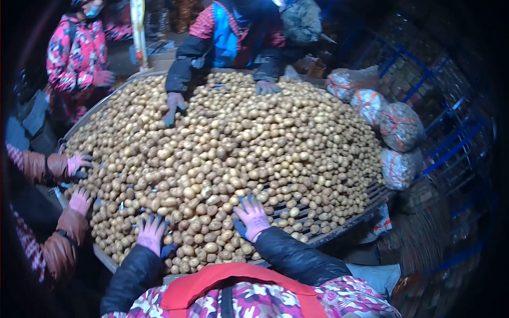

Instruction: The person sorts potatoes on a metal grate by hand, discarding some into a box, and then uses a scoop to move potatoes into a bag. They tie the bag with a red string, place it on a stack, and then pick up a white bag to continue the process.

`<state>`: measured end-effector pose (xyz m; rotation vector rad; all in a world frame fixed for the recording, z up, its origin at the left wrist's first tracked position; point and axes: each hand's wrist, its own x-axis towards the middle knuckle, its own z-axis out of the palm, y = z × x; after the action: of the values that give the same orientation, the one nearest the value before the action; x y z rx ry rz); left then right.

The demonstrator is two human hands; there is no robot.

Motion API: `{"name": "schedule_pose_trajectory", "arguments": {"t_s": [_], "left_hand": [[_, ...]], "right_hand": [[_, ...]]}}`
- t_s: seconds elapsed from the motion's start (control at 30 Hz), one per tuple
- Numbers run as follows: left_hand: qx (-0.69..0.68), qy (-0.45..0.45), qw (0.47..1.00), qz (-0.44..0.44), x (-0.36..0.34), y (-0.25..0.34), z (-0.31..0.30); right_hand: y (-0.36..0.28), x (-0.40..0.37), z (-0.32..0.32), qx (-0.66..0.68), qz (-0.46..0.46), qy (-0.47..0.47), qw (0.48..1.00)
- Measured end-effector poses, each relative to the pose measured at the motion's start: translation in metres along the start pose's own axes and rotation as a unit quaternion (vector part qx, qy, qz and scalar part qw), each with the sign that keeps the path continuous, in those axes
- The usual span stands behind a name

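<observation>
A wide heap of small potatoes (pixel 222 143) covers the slatted table in front of me. My left hand (pixel 152 234), in a pink glove with dark blue fingertips, lies on the potatoes at the near left side with its fingers spread. Further right, my right hand (pixel 252 218), gloved the same way, rests palm down on the heap, fingers apart and pointing away from me. Neither hand is closed around a potato. Beside my right hand, the dark slats (pixel 297 209) show between scattered potatoes.
Across the table a co-worker's two gloved hands (pixel 174 108) touch the heap. At the left edge another person's gloved hands (pixel 79 200) reach in. A person in a pink patterned jacket (pixel 77 53) stands at the far left. Filled bags (pixel 400 126) line the right rim.
</observation>
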<state>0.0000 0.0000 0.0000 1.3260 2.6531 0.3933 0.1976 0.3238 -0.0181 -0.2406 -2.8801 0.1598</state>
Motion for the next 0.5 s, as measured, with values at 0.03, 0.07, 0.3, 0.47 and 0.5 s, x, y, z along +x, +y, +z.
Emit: {"name": "schedule_pose_trajectory", "arguments": {"t_s": [0.03,0.07,0.3,0.47,0.5], "left_hand": [[0.012,-0.002,1.0,-0.019,-0.015,-0.007,-0.007],[0.128,0.062,0.99,0.019,-0.009,-0.043,0.024],[0.103,0.114,0.978,-0.143,0.018,-0.114,-0.008],[0.118,0.136,0.97,-0.164,0.046,-0.125,-0.005],[0.123,0.161,0.961,-0.19,0.053,-0.116,-0.004]], "right_hand": [[0.0,0.004,-0.005,-0.002,-0.007,0.0,1.0],[0.004,0.007,-0.01,-0.001,-0.022,0.009,1.0],[0.004,-0.05,-0.053,0.038,0.033,-0.016,0.999],[0.03,-0.1,-0.055,-0.029,0.123,-0.067,0.99],[0.034,-0.102,-0.049,-0.023,0.135,-0.06,0.989]]}}
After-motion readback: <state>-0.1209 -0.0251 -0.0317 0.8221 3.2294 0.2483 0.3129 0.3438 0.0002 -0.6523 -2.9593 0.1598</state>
